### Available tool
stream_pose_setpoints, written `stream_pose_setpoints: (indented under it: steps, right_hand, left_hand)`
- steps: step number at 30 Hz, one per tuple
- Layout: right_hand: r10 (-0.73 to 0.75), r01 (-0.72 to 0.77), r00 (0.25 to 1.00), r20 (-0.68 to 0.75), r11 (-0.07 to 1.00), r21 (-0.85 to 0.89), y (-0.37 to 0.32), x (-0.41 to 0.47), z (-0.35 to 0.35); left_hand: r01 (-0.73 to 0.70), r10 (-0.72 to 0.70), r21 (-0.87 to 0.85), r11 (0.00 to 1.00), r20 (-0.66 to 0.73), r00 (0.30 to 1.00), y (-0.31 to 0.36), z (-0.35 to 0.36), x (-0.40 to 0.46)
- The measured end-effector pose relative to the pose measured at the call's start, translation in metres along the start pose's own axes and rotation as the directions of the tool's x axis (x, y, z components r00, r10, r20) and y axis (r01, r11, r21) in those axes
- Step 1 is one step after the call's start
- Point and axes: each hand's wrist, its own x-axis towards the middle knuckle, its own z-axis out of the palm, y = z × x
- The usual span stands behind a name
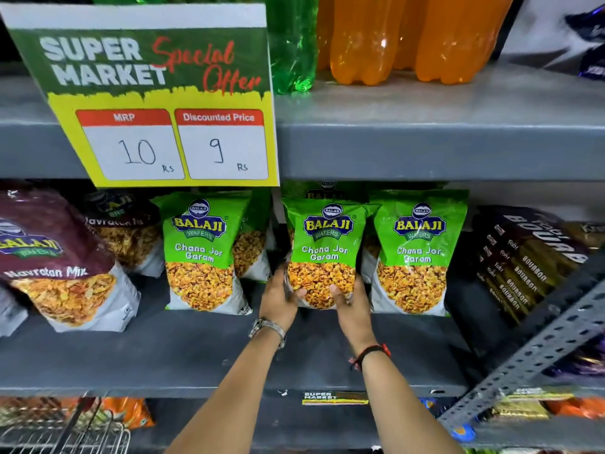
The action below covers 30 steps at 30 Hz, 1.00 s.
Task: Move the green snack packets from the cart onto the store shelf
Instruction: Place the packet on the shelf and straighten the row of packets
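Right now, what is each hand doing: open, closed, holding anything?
Left hand: closed on the lower left edge of the middle green packet.
Right hand: closed on the same packet's lower right edge, holding it upright on the shelf.

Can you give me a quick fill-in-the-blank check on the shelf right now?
1. Both hands, the left hand and right hand, grip the ____ of three front-row green Chana Jor Garam snack packets.
2. The yellow and green special offer sign shows a discounted price of ____ Rs.
3. The left wrist wears a metal ____.
4. The grey metal upper shelf holds plastic bottles of ____ drink right of the green bottle.

Missing words: middle; 9; watch; orange
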Motion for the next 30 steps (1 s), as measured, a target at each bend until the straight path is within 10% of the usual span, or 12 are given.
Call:
stream_pose_setpoints:
  steps: [5, 12, 18, 30]
  right_hand:
    - [-0.004, 0.003, 1.000, -0.025, 0.999, -0.034, -0.004, -0.003, -0.001]
    - [-0.195, 0.172, 0.940, -0.280, 0.979, -0.108, -0.023, -0.038, 0.007]
    - [-0.361, 0.350, 0.931, -0.059, 0.925, -0.144, -0.048, -0.050, 0.033]
    - [-0.039, 0.077, 0.942, 0.335, 0.992, -0.102, -0.052, -0.047, 0.157]
  left_hand:
    - [0.010, -0.010, 0.011, 1.000, 0.027, 1.000, 0.003, 0.001, -0.002]
    - [-0.069, 0.108, 0.142, 0.987, -0.283, 0.953, 0.009, -0.030, -0.025]
    - [0.033, 0.050, 0.152, 0.988, -0.515, 0.855, -0.015, -0.104, -0.040]
    - [0.021, -0.027, -0.118, 0.993, -0.044, 0.999, -0.073, -0.159, 0.005]
